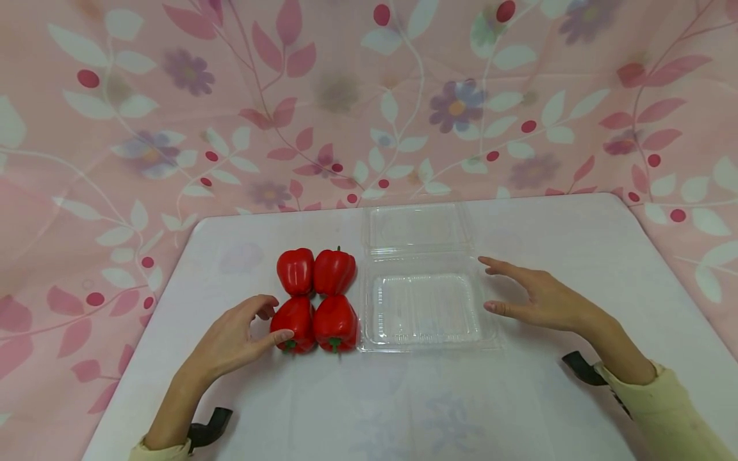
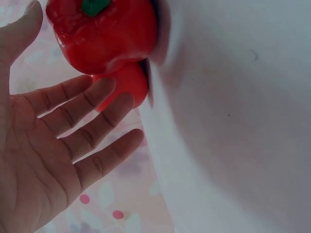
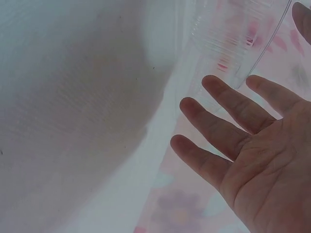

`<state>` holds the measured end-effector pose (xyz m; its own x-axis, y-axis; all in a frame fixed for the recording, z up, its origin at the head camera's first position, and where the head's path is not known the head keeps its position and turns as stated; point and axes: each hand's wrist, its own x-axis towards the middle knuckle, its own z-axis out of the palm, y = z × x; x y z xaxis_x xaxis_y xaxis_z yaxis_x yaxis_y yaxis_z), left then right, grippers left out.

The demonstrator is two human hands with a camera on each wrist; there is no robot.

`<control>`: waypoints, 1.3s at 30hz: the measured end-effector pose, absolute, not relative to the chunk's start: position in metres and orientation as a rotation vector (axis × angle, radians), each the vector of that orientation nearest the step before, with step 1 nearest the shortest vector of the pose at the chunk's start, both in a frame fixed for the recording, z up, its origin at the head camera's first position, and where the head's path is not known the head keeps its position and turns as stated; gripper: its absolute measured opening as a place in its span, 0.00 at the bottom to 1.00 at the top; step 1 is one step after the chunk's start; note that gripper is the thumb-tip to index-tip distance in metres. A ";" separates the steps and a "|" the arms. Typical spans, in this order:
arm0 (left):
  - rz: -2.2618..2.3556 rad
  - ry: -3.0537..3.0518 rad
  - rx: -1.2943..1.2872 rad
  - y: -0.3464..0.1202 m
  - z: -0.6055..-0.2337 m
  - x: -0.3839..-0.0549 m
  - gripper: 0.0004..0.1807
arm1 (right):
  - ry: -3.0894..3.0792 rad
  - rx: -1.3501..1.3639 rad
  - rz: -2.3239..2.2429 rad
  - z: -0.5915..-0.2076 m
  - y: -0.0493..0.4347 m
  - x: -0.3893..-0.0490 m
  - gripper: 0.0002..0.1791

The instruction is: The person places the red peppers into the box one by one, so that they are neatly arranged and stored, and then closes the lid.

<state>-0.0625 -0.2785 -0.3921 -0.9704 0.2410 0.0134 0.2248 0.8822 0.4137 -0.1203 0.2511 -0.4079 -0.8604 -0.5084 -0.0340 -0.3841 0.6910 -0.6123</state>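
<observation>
Several red bell peppers with green stems stand in a tight block on the left half of the table. My left hand (image 1: 230, 339) is at the front-left pepper (image 1: 295, 323), its thumb overlapping that pepper in the head view. In the left wrist view the fingers are spread and nearly straight beside the same pepper (image 2: 107, 34). Right of the block lies a clear plastic clamshell box (image 1: 426, 342), lid (image 1: 418, 227) folded back toward the far edge. Just off the box's right side, my right hand (image 1: 542, 298) holds nothing, its fingers extended and thumb apart.
The back-left pepper (image 1: 295, 272), back-right pepper (image 1: 334, 272) and front-right pepper (image 1: 336, 323) sit close together, near the box's left rim. A white cloth covers the table (image 1: 403, 410). Behind it hangs a pink flowered curtain (image 1: 346, 96).
</observation>
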 end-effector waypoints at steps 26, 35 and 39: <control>0.652 3.020 0.431 -0.279 -0.396 -0.062 0.32 | 2.649 -0.712 -0.940 -0.415 0.251 -0.117 0.47; 0.644 3.011 0.428 -0.278 -0.393 -0.062 0.32 | 2.639 -0.707 -0.953 -0.416 0.252 -0.117 0.47; 0.645 3.006 0.442 -0.279 -0.393 -0.062 0.32 | 2.637 -0.705 -0.955 -0.417 0.252 -0.116 0.47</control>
<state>-0.0618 -0.2792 -0.3930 -0.9590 0.2825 0.0248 0.2678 0.8734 0.4069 -0.1165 0.2516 -0.4167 -0.8519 -0.5193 -0.0675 -0.3557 0.6684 -0.6532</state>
